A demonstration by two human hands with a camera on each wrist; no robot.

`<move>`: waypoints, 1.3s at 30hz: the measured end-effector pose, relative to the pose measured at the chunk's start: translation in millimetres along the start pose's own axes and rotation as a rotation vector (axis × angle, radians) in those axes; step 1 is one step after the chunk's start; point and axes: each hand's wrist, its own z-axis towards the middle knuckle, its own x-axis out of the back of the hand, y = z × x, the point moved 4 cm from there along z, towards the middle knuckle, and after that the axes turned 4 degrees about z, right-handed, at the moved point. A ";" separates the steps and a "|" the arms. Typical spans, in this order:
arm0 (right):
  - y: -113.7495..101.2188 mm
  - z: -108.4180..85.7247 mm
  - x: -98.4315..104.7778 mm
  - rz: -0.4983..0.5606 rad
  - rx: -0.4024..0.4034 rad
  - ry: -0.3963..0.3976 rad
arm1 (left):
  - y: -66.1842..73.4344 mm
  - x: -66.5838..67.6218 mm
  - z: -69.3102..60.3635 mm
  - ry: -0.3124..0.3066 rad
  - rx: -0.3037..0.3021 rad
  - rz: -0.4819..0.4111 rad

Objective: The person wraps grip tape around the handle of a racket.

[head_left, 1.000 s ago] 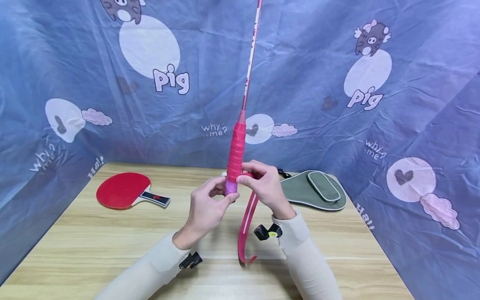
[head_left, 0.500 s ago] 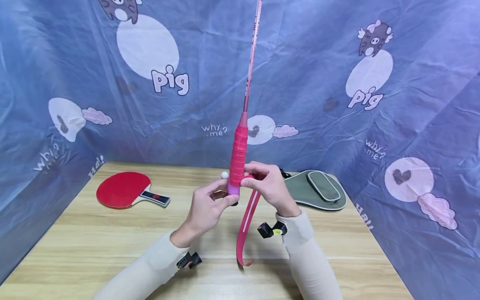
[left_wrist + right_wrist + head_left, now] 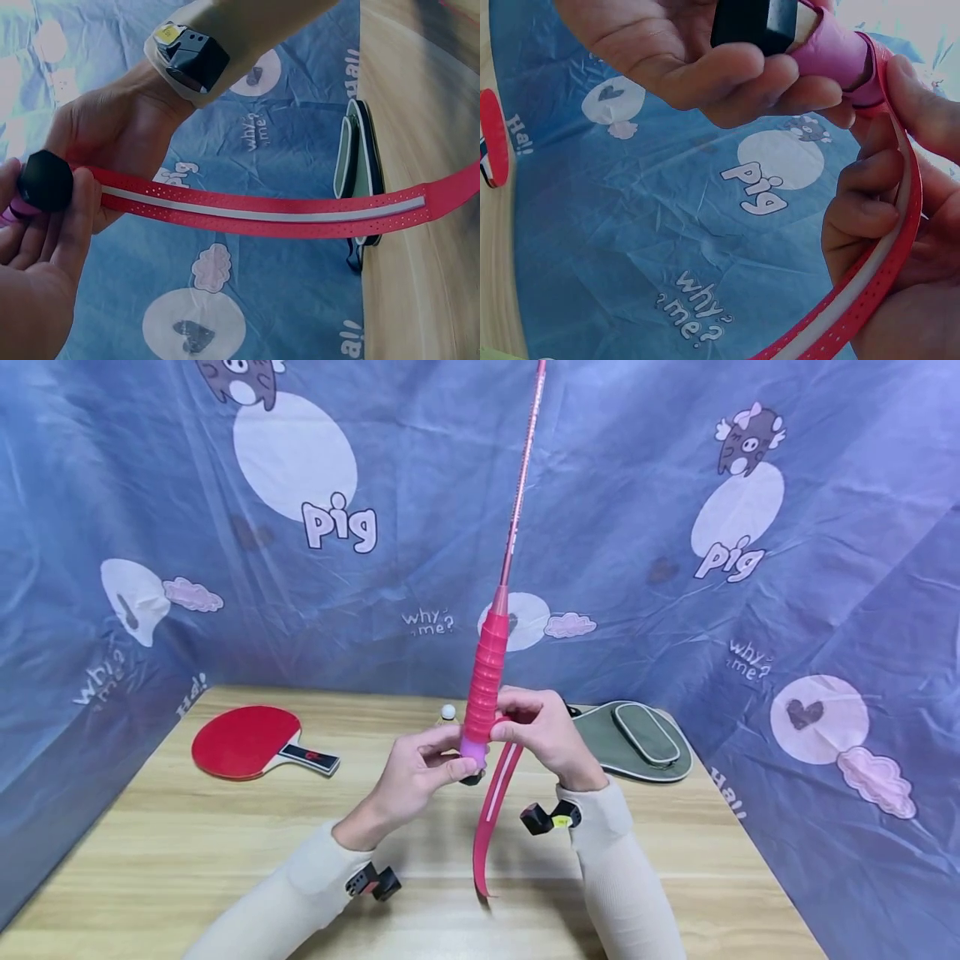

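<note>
A badminton racket (image 3: pixel 487 672) stands nearly upright, its shaft running out of the top of the head view. Pinkish-red grip tape (image 3: pixel 488 835) winds round most of the handle, and the loose end hangs down in a curve with a white strip along its inner face. Near the bottom a purple layer (image 3: pixel 829 64) shows, above the black butt cap (image 3: pixel 45 181). My left hand (image 3: pixel 408 779) holds the handle's lower end between thumb and fingers. Close to the handle, my right hand (image 3: pixel 546 735) pinches the tape where it leaves the winding. The racket's head is out of view.
On the table (image 3: pixel 225 860), a red table tennis bat (image 3: pixel 246 742) lies at the back left. A green bat case (image 3: pixel 641 752) lies at the back right. Behind the left hand is a shuttlecock (image 3: pixel 447 712). Blue printed cloth (image 3: pixel 420 552) encloses the back and sides.
The handle has shifted slightly right and lower, and the shaft leans more to the right. Both hands keep their hold. More of the shuttlecock shows now.
</note>
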 end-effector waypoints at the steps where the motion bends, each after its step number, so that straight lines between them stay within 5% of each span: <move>1: 0.4 -0.1 0.0 0.007 0.000 -0.006 | 0.4 -0.1 -0.2 -0.012 -0.002 -0.008; 12: -2.1 -2.9 -1.9 0.018 0.050 -0.073 | 0.6 -1.2 -3.3 -0.128 -0.053 -0.049; 22: -5.1 -6.4 -7.2 0.015 0.055 -0.135 | -1.2 -1.2 -3.3 -0.272 -0.173 -0.097; 29: -8.1 -7.5 -5.4 -0.019 0.070 -0.147 | -4.1 -3.1 -1.3 -0.345 -0.151 -0.157; 33: -8.0 -6.0 0.9 -0.064 0.073 -0.077 | -9.0 -3.8 1.8 -0.243 -0.049 -0.086; 36: -5.9 -4.1 5.4 -0.141 0.066 0.011 | -12.7 -2.9 3.8 -0.054 -0.003 0.030; 39: -2.9 -1.9 6.1 -0.217 0.048 0.095 | -13.6 -2.2 3.3 0.151 -0.025 0.131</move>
